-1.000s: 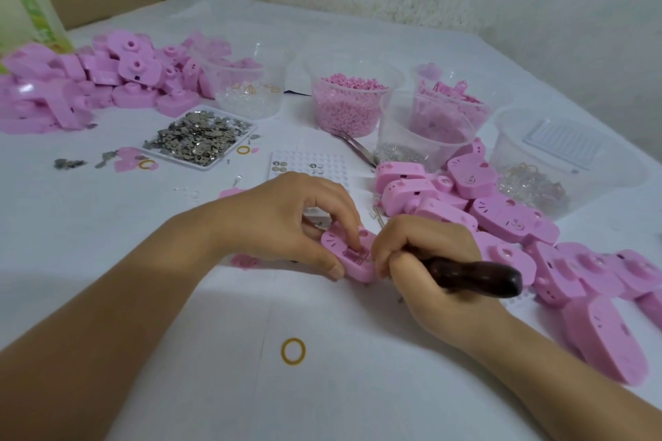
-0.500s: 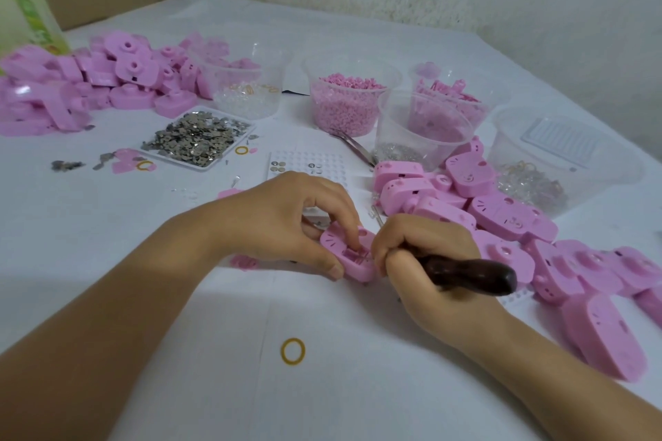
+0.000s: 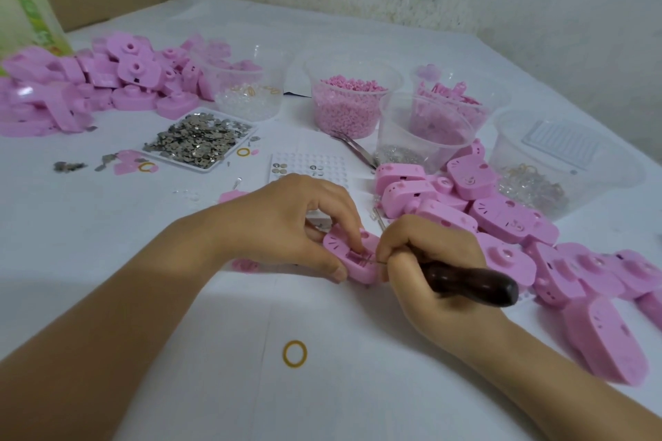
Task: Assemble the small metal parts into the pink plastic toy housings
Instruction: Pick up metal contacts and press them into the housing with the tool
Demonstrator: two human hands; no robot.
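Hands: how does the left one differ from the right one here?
The left hand grips the pink housing, a fingertip on its slot; the right hand grips a dark-handled tool. The left hand arches over the housing from above; the right hand is curled in a fist round the handle. Both meet at the housing.

- Soft, even, fairly dim indoor light
- Faint shadow on tabletop (image 3: pixel 107 297) beneath left forearm
- Wide-angle bending at edges
- Far-left pile and green bag (image 3: pixel 25 3) blurred
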